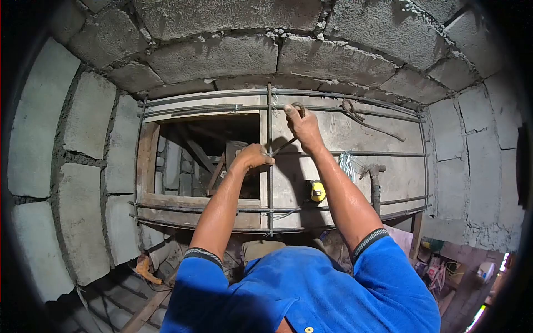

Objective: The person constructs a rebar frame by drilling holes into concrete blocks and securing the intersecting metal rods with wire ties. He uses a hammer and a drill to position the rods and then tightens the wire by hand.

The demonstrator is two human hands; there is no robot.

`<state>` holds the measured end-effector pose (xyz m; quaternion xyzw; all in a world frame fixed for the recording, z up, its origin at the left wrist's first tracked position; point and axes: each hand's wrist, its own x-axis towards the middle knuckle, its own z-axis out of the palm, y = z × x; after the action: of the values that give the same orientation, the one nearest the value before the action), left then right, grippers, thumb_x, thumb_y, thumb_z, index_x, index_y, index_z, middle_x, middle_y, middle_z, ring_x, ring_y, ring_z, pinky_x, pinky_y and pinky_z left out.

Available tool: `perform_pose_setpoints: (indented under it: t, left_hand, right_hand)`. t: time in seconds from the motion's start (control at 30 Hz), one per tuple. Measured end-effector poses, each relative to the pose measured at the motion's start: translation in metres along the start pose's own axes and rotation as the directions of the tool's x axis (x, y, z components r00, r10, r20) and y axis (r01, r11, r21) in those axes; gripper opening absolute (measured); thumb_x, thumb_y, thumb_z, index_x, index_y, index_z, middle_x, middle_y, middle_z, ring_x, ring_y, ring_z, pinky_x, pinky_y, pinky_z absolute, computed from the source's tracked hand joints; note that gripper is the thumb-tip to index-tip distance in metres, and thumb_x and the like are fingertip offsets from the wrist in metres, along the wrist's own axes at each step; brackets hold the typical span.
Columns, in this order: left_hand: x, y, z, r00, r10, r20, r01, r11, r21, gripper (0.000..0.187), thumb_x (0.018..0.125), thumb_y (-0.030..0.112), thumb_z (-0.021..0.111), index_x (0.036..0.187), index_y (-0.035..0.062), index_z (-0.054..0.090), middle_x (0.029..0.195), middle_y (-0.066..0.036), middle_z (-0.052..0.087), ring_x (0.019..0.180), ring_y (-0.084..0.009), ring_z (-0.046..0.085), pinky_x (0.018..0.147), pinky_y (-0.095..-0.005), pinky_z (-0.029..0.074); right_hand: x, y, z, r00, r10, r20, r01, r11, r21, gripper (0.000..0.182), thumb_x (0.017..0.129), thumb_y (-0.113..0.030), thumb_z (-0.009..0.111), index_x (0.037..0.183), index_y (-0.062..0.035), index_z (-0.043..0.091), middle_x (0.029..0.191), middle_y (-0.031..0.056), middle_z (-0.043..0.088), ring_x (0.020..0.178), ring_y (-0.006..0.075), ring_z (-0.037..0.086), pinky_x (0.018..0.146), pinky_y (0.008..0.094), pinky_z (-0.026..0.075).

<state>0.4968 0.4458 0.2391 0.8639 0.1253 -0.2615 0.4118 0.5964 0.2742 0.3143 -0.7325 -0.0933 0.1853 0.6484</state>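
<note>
My right hand (305, 130) is closed around a bent metal tying hook (286, 145), whose looped end shows above the fist. The hook's shaft slants down left to a crossing of steel reinforcing bars. My left hand (254, 156) is at that crossing, fingers and thumb closed together beside the upright rebar (270, 186); what they pinch is hidden. A bundle of tie wire (347, 165) hangs over the middle bar at the right. Near it lie a hammer (376, 186) and a yellow tape measure (317, 192).
A rectangular opening with a wooden frame (147, 161) drops away at the left. Grey block walls (222, 58) surround the board (388, 166) under the bars. A bent rod (375, 127) lies at the upper right. An orange power tool (147, 270) sits low left.
</note>
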Motion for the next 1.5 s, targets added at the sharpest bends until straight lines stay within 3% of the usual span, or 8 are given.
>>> perform_pose_setpoints:
  t: [0.17,0.6,0.73,0.8,0.87,0.93,1.23,1.5]
  left_hand:
    - [0.008,-0.012,-0.004,0.983,-0.03,0.179,0.085,0.948,-0.308,0.053,0.072,0.039,0.085,0.102,-0.0028,0.074,0.107,-0.018,0.072,0.098,-0.0266,0.066,0.089,-0.0375,0.049]
    - [0.001,0.002,0.001,0.996,0.085,0.03,-0.09,0.949,0.303,0.04,0.084,0.032,0.075,0.107,-0.0001,0.071,0.104,-0.025,0.07,0.1,-0.0395,0.066,0.088,-0.0459,0.051]
    - [-0.007,0.003,-0.004,0.984,0.178,0.014,-0.171,0.92,0.353,0.039,0.088,0.036,0.07,0.11,0.0032,0.07,0.103,-0.024,0.069,0.102,-0.043,0.064,0.089,-0.0492,0.05]
    - [0.007,-0.021,0.001,0.979,0.2,0.051,-0.205,0.921,0.332,0.045,0.09,0.041,0.066,0.117,0.0049,0.067,0.114,-0.023,0.067,0.11,-0.0401,0.063,0.093,-0.0474,0.048]
    - [0.025,-0.049,0.008,0.928,0.372,0.029,-0.358,0.867,0.346,0.049,0.09,0.041,0.064,0.125,0.007,0.063,0.128,-0.022,0.062,0.121,-0.0332,0.058,0.099,-0.0435,0.045]
    - [0.013,-0.048,0.006,0.884,0.468,-0.013,-0.455,0.866,0.208,0.045,0.089,0.036,0.066,0.123,0.0061,0.064,0.124,-0.021,0.064,0.117,-0.0309,0.059,0.098,-0.0427,0.045]
    - [0.015,-0.035,-0.004,0.922,0.375,0.092,-0.384,0.916,0.117,0.03,0.085,0.022,0.073,0.108,0.0037,0.07,0.1,-0.021,0.071,0.096,-0.0342,0.069,0.085,-0.0414,0.051]
    - [0.017,-0.041,-0.003,0.939,0.345,-0.001,-0.345,0.938,0.04,0.029,0.084,0.025,0.076,0.099,0.0002,0.07,0.084,-0.013,0.07,0.077,-0.0225,0.065,0.074,-0.0343,0.05]
  right_hand:
    - [-0.009,0.005,0.01,0.958,-0.234,-0.165,0.231,0.972,-0.035,0.039,0.095,-0.042,0.067,0.08,-0.0071,0.058,0.065,-0.0056,0.048,0.055,0.0035,0.042,0.048,0.0227,0.033]
    - [0.025,0.035,-0.021,0.859,0.341,-0.382,-0.224,0.921,0.317,0.041,0.093,-0.041,0.069,0.07,-0.0095,0.058,0.059,-0.0011,0.052,0.045,0.0088,0.044,0.043,0.0269,0.035]
    - [0.056,0.032,-0.001,0.998,0.032,0.053,-0.023,0.985,-0.171,0.057,0.093,-0.055,0.06,0.095,0.0003,0.07,0.077,0.0116,0.068,0.073,0.0218,0.065,0.069,0.0381,0.052]
    - [0.039,-0.014,0.033,0.742,-0.339,0.578,0.479,0.871,-0.105,0.043,0.091,-0.047,0.06,0.103,-0.0074,0.072,0.09,0.0091,0.072,0.076,0.0263,0.067,0.073,0.0407,0.053]
    - [0.004,-0.064,0.071,0.572,0.04,0.819,0.482,0.792,-0.375,0.033,0.083,-0.04,0.065,0.095,-0.0121,0.077,0.094,0.0107,0.075,0.089,0.0345,0.069,0.083,0.0412,0.054]
    - [-0.025,-0.065,0.097,0.577,0.244,0.779,0.663,0.417,-0.622,0.027,0.081,-0.022,0.063,0.097,-0.0066,0.078,0.095,0.0181,0.074,0.088,0.0355,0.071,0.079,0.0426,0.057]
    - [-0.037,-0.045,-0.05,0.942,-0.024,0.334,0.287,0.574,-0.767,0.042,0.087,-0.052,0.065,0.107,-0.0158,0.076,0.095,0.0179,0.072,0.089,0.0373,0.069,0.081,0.0471,0.054]
    - [-0.129,-0.059,-0.252,0.916,-0.031,-0.401,-0.356,0.401,-0.844,0.049,0.089,-0.053,0.065,0.119,-0.0147,0.071,0.11,0.016,0.071,0.103,0.035,0.066,0.09,0.0437,0.051]
